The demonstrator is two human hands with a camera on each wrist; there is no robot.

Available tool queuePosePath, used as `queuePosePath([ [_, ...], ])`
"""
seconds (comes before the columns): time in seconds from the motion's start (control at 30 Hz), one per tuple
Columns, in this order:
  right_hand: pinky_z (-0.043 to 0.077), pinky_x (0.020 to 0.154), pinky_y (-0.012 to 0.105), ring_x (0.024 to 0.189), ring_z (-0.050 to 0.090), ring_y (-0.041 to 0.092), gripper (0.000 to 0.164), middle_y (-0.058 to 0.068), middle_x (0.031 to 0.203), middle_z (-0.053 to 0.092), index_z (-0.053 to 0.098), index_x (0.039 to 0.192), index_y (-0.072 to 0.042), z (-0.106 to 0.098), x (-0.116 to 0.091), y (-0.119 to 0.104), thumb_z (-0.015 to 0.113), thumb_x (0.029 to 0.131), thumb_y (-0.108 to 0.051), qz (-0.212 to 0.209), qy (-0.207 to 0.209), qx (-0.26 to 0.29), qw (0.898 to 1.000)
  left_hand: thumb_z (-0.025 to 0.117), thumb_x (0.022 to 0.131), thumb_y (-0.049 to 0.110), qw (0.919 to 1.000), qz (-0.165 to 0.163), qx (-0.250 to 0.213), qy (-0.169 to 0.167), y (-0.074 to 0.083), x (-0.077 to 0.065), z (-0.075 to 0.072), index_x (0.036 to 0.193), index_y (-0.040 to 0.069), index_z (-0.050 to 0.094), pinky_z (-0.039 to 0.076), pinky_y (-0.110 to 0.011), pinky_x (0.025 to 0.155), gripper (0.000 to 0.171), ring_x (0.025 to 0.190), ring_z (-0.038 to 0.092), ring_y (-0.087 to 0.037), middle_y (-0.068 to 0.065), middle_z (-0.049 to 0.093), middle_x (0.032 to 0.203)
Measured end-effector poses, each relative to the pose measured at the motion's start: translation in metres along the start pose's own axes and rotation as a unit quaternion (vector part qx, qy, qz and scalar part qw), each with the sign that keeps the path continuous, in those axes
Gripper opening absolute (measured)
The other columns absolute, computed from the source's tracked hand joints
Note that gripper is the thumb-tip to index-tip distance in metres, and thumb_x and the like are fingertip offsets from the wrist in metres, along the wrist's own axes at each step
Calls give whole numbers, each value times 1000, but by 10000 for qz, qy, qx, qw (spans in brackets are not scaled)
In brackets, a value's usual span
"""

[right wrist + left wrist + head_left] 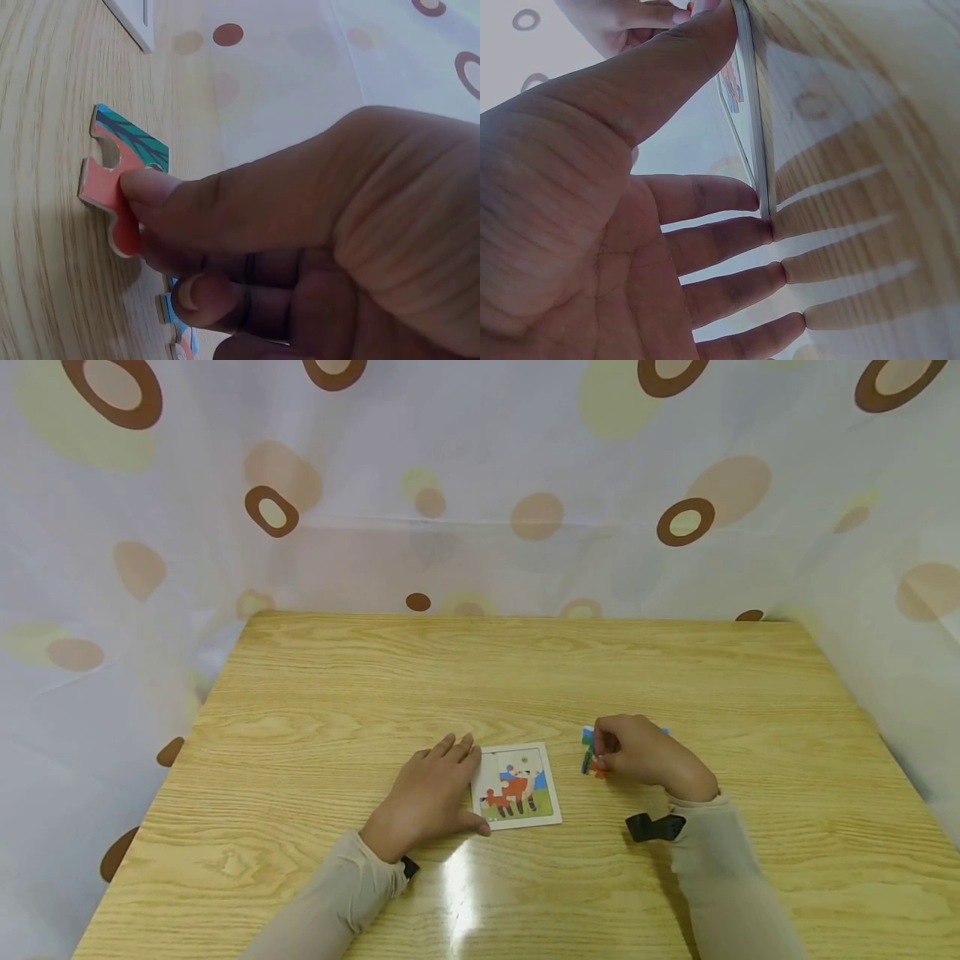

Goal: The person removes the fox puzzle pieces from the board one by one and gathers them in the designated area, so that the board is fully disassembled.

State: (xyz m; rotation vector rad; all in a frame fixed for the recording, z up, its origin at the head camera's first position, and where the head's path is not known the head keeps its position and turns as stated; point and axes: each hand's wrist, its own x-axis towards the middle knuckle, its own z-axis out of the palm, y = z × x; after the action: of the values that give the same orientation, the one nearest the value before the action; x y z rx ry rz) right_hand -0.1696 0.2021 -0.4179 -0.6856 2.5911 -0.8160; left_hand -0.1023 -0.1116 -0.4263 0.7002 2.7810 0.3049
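The left hand (431, 789), fingers spread, rests along the edge of the puzzle board (525, 822), which lies between the hands, presumably to steady it. The right hand (645, 752) pinches a puzzle piece (101, 182), leaving much of its print visible; other pieces (185, 334) lie beneath.

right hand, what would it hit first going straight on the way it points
Probably the table, just beyond the piece the right hand pinches; any gap is hard to judge.
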Motion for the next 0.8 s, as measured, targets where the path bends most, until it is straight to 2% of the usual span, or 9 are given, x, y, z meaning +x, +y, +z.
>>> queuePosePath([
  [0.33, 38, 62, 30, 66, 46, 14, 21, -3, 74, 52, 58, 83, -8, 2, 2, -2, 73, 88, 5, -74, 30, -146, 9999, 79, 80, 65, 10000, -2, 93, -31, 0, 1, 0, 157, 3, 42, 39, -54, 113, 105, 151, 32, -36, -15, 36, 164],
  [0.8, 41, 62, 31, 67, 47, 15, 19, 0, 76, 54, 58, 86, -6, 3, 2, -4, 74, 88, 4, 139, 3, -220, 9997, 79, 80, 65, 9999, 17, 145, -8, -1, 0, 0, 157, 3, 42, 39, -54, 113, 106, 151, 33, -36, -16, 37, 163],
])
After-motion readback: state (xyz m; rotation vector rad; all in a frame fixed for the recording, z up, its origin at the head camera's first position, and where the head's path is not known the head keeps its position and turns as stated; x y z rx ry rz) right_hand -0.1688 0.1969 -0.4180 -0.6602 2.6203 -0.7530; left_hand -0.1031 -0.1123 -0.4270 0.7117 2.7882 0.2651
